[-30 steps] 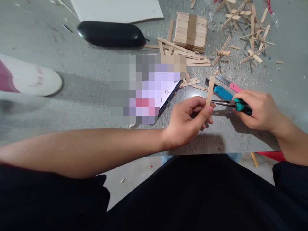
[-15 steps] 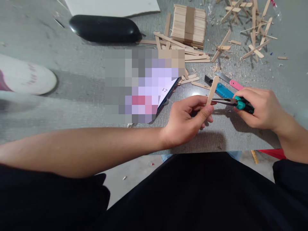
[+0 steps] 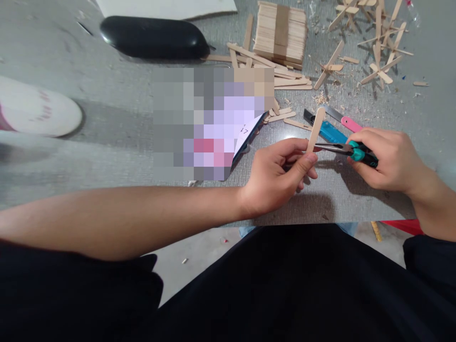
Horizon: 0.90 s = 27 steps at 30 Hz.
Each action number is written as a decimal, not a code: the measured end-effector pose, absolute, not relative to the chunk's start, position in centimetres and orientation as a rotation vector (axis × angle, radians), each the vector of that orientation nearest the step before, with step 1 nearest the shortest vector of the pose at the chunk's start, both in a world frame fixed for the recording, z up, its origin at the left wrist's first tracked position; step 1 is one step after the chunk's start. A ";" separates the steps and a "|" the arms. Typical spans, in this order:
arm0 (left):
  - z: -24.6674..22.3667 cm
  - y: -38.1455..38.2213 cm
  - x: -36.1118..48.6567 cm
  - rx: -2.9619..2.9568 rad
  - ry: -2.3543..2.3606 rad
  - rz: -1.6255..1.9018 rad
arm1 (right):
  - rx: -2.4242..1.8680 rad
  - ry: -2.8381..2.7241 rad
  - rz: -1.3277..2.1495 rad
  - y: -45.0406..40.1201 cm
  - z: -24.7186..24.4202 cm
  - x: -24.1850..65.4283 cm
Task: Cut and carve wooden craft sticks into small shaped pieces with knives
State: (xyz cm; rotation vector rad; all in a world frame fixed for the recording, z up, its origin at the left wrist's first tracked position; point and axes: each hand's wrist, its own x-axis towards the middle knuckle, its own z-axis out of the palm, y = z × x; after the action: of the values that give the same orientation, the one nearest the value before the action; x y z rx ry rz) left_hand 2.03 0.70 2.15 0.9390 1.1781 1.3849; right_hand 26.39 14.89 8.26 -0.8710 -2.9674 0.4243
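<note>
Between the thumb and fingers of my left hand (image 3: 281,175) is a wooden craft stick (image 3: 316,128), held tilted with its rounded end up. My right hand (image 3: 392,159) is closed around the green and black handles of needle-nose pliers (image 3: 337,148). The plier tips meet the stick's edge just above my left thumb; whether the jaws grip it I cannot tell. Behind the stick, a blue utility knife (image 3: 332,132) lies on the table, and a pink-handled knife (image 3: 351,124) rests beyond it, partly covered by my right hand.
A banded bundle of craft sticks (image 3: 280,33) stands at the back, loose sticks (image 3: 292,81) in front of it. Crossed-stick pieces (image 3: 381,71) spread at the back right. A black oblong case (image 3: 155,38), a white bottle (image 3: 39,107) and a partly blurred phone-like device (image 3: 249,137) lie leftward.
The table objects sit slightly higher in the picture, as the view has shifted a little. Both hands keep the same hold, with the pliers still at the stick.
</note>
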 end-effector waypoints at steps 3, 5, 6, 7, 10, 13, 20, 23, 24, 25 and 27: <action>2.3 0.8 2.0 0.951 1.194 1.377 | -0.849 -2.975 0.425 14.9 8.3 26.4; 2.3 0.8 2.0 0.957 1.202 1.377 | -0.840 -2.981 0.422 14.9 8.3 26.4; 2.3 0.8 2.0 0.959 1.204 1.379 | -0.839 -2.983 0.421 14.9 8.3 26.4; 2.3 0.8 2.1 0.962 1.204 1.381 | -0.840 -2.985 0.428 14.9 8.3 26.4; 2.3 0.8 2.1 0.977 1.208 1.385 | -0.859 -2.992 0.488 14.9 8.3 26.4; 2.3 0.8 2.1 0.986 1.211 1.383 | -0.895 -2.988 0.550 14.9 8.5 26.4; 2.1 0.6 2.1 1.007 1.200 1.401 | -0.992 -2.952 0.689 14.3 9.3 26.1; 2.0 0.7 2.0 0.988 1.208 1.418 | -1.025 -2.941 0.658 14.1 9.4 26.0; 2.0 0.7 1.9 0.983 1.196 1.418 | -1.029 -2.942 0.651 14.0 9.4 26.0; 2.0 0.8 1.9 0.978 1.180 1.411 | -1.031 -2.942 0.649 14.0 9.3 26.0; 1.9 1.0 1.8 0.965 1.138 1.391 | -1.023 -2.943 0.655 14.1 9.3 26.0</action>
State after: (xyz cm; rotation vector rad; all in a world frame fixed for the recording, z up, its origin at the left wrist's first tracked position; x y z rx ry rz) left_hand 1.82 0.99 1.94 0.9653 1.1385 1.3909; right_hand 26.04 14.08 9.28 -1.0230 -2.9433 0.6555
